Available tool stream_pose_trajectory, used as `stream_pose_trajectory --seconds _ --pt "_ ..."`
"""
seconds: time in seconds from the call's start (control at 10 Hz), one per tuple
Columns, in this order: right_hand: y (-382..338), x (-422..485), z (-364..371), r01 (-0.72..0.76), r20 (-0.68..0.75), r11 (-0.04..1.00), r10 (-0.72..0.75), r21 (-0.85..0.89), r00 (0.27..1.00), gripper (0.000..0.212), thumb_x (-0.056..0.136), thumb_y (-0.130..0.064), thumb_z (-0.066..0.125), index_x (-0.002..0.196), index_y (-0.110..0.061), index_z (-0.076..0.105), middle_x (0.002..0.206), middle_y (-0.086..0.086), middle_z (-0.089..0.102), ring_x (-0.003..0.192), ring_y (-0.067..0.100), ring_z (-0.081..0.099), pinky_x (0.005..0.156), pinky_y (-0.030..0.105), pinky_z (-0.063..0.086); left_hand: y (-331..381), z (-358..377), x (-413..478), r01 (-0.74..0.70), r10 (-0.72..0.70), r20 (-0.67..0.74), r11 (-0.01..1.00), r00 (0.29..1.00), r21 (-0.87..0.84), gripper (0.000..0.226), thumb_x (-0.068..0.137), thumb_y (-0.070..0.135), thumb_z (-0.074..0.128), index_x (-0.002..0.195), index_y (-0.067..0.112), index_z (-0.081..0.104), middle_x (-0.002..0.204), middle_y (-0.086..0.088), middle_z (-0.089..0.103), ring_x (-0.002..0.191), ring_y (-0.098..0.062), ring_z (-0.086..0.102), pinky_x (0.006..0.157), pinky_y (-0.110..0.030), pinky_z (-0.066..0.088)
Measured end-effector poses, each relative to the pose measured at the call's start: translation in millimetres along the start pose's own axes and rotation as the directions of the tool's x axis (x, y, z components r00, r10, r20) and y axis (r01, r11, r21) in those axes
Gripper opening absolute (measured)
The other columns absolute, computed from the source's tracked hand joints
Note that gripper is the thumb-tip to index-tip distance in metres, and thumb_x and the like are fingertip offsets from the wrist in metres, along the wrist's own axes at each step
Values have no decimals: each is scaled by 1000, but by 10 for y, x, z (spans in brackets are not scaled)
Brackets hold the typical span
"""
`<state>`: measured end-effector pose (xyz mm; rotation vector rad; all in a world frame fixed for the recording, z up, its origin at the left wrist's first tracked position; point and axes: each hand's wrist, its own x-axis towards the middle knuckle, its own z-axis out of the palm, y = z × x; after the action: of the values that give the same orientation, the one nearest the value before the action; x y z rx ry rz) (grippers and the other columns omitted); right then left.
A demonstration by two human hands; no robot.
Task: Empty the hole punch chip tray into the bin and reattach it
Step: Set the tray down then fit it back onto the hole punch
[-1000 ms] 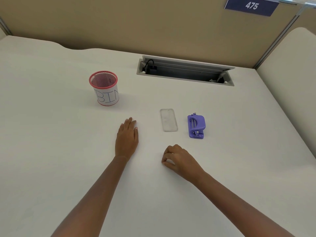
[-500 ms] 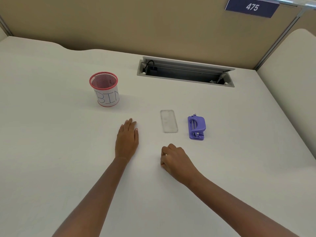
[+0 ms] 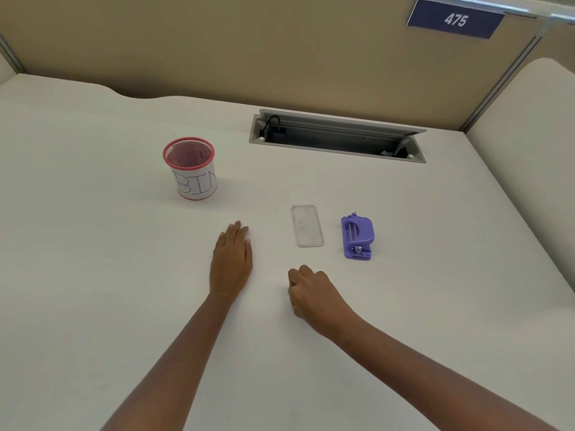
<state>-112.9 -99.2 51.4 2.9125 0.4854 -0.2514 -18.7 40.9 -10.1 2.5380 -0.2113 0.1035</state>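
The white table (image 3: 93, 290) carries everything. A grey cable slot (image 3: 417, 144) sits open at its far side. The left hand (image 3: 231, 261) lies flat on the table, palm down, fingers straight and together, holding nothing. The right hand (image 3: 314, 293) rests nearby with its fingers curled into a fist, nothing visible in it. The red-rimmed bin (image 3: 193, 178) stands upright beyond the left hand. The clear tray (image 3: 307, 225) lies detached just left of the purple punch (image 3: 357, 236), apart from both hands.
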Motion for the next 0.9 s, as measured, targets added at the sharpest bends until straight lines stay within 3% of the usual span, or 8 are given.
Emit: stream_pose_trajectory --seconds 0.2,0.3,0.4,0.5,0.6,0.7,0.8,0.9 --pt "19 49 51 -47 -21 998 48 38 999 35 22 -24 83 32 -18 50 48 -4 55 42 11 51 42 22 15 5 -4 -2 2 -2 -5 1000 1000 -2 39 98 8 34 135 2 42 149 -13 36 141 -26 29 119 -37 20" --pt "118 55 196 -87 -72 960 110 267 991 13 70 -16 67 64 -8 59 86 8 62 76 21 57 55 28 33 4 -2 -3 4 -4 -6 1000 1000 0 39 97 8 34 135 2 43 149 -13 37 141 -26 29 118 -38 21" --pt "271 28 250 -162 23 760 190 629 982 16 86 -9 52 91 2 63 101 14 57 95 26 52 81 28 40 -2 -2 3 -4 4 -14 1000 1000 -5 38 97 7 34 133 1 44 148 -14 39 140 -26 31 118 -38 23" --pt "367 -15 230 -207 47 539 295 817 954 5 83 -2 57 80 -4 60 87 8 52 84 22 51 73 14 39 -7 -2 2 -8 8 -14 1000 1000 -4 38 97 7 34 133 1 45 147 -14 39 140 -27 31 118 -38 23" --pt "393 -53 278 -253 100 465 328 848 939 8 85 -4 56 79 -1 58 85 5 53 79 16 48 66 5 36 -9 2 0 -10 10 -14 1000 1000 -5 38 97 6 34 133 0 45 148 -14 39 140 -27 31 118 -38 22" --pt "361 -99 309 -218 68 474 313 853 947 8 87 -7 56 81 -8 61 87 4 55 83 16 51 68 5 36 -6 4 3 -8 8 -14 1000 1000 -3 38 97 6 35 133 0 45 148 -15 39 140 -28 31 118 -38 22" --pt "314 -137 368 -136 -19 635 231 761 973 16 90 -13 55 97 -9 69 100 6 62 96 16 53 76 11 34 -5 4 0 -6 6 -18 1000 1000 -4 37 97 6 36 132 0 45 147 -15 40 139 -28 32 118 -39 22" --pt "270 -174 380 -88 -79 719 195 689 978 20 91 -20 55 105 -15 69 106 3 61 101 15 52 80 18 37 -7 5 2 -12 12 -18 1000 1000 3 38 97 7 36 132 0 45 147 -15 39 140 -27 32 118 -38 21"
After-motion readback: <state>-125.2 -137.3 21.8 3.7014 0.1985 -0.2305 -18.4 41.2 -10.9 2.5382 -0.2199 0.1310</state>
